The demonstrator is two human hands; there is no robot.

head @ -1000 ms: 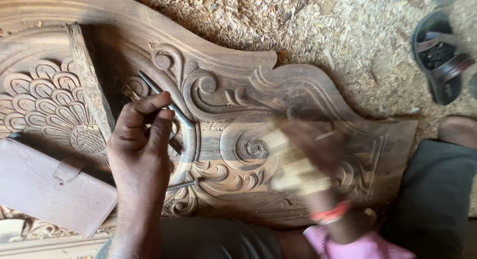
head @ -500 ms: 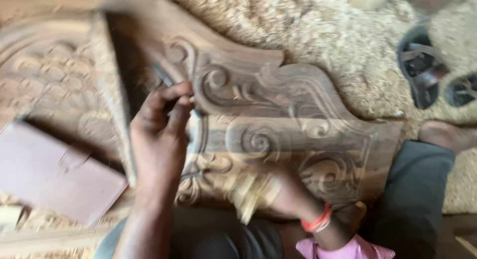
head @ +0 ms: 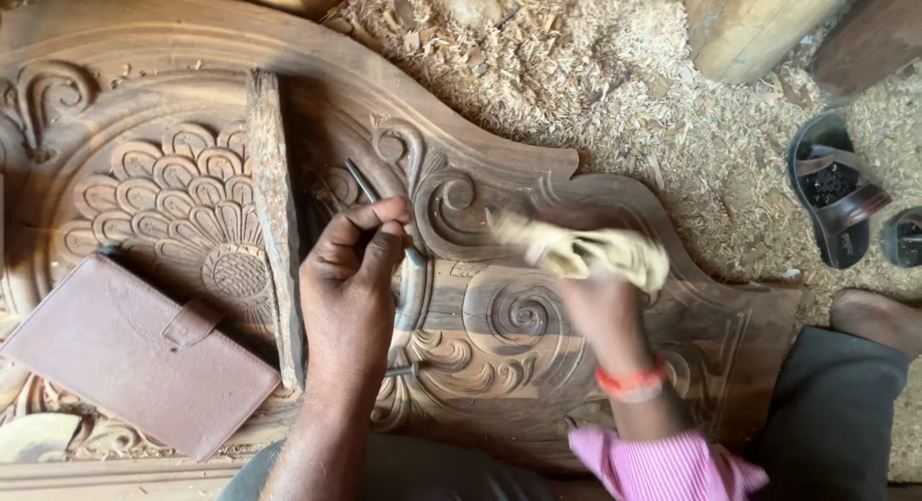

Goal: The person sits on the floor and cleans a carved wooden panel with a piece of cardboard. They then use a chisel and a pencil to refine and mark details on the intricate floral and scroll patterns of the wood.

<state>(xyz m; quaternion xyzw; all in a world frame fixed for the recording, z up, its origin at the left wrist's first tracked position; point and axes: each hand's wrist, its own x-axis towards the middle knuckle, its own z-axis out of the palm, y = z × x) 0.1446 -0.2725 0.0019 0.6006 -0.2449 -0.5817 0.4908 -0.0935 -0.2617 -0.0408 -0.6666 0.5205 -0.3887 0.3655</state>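
Right now the left hand [head: 351, 290] is pinched shut around a thin metal chisel [head: 384, 213], thumb and fingers bunched on the shaft, the tool slanting up and to the left with its upper end poking out above the knuckles. Its lower tip sits against the carved wooden panel [head: 499, 174], right beside a raised scroll. Over to the right hand [head: 600, 299]: it's blurred, closed on a pale wooden mallet [head: 586, 249] that shows as a smeared yellowish streak just above the fingers, hanging over the panel near the chisel but apart from it. An orange band [head: 629, 381] rings that wrist, and a pink striped sleeve [head: 663, 463] shows below it.

Moving outward, the panel spreads under both hands, dark brown, covered with curling scrolls and a spiral [head: 519, 314] between the two wrists. A rough upright strip of wood [head: 274, 222] stands just left of the left hand, splitting the scrollwork from a fan-shaped flower carving [head: 187, 213]. On that carving's lower edge lies a brown leather pouch [head: 134, 352] with a strap tab, flap shut. A second slim metal tool [head: 403, 370] lies on the panel by the left wrist.

Beyond the panel's curved rim, wood shavings [head: 624, 88] blanket the floor. A dark sandal [head: 831, 198] rests on them at the far right, and a pale log end [head: 749, 21] sits at the top.
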